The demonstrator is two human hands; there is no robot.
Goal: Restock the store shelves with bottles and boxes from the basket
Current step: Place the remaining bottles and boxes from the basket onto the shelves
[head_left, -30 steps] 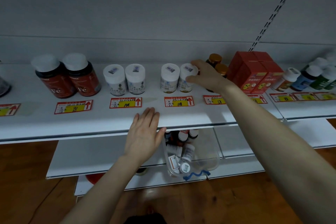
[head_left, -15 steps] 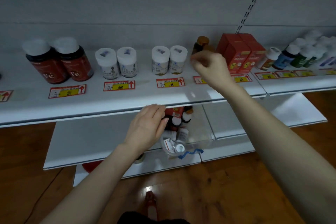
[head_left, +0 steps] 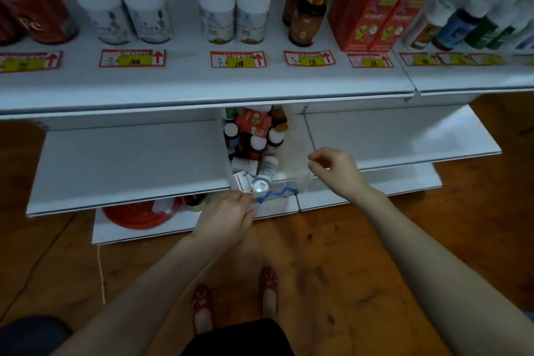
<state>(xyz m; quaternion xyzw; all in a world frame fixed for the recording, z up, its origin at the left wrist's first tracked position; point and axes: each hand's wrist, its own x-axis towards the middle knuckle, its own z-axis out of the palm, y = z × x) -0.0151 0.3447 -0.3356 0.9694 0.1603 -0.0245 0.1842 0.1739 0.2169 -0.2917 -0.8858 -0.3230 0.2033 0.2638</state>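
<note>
A clear plastic basket (head_left: 295, 141) with a blue handle (head_left: 278, 193) stands on the middle shelf (head_left: 130, 159). It holds several small bottles (head_left: 267, 169) and a red box (head_left: 254, 123). My left hand (head_left: 228, 217) grips the basket's front left corner. My right hand (head_left: 336, 169) hovers at the basket's right rim with loosely curled fingers and holds nothing. On the top shelf (head_left: 185, 82) stand two white-capped bottles (head_left: 235, 10), two amber bottles (head_left: 307, 11) and red boxes (head_left: 372, 9).
Dark red jars (head_left: 31, 9), another white pair (head_left: 121, 6) and coloured bottles (head_left: 474, 23) line the top shelf above price tags (head_left: 237, 59). A red round thing (head_left: 135, 215) lies on the bottom shelf. My feet in red shoes (head_left: 202, 308) stand on the wooden floor.
My right hand left the white bottle on the top shelf and dropped to the basket's right side. My left hand slid from the shelf edge down to the basket's front. The view tilted down.
</note>
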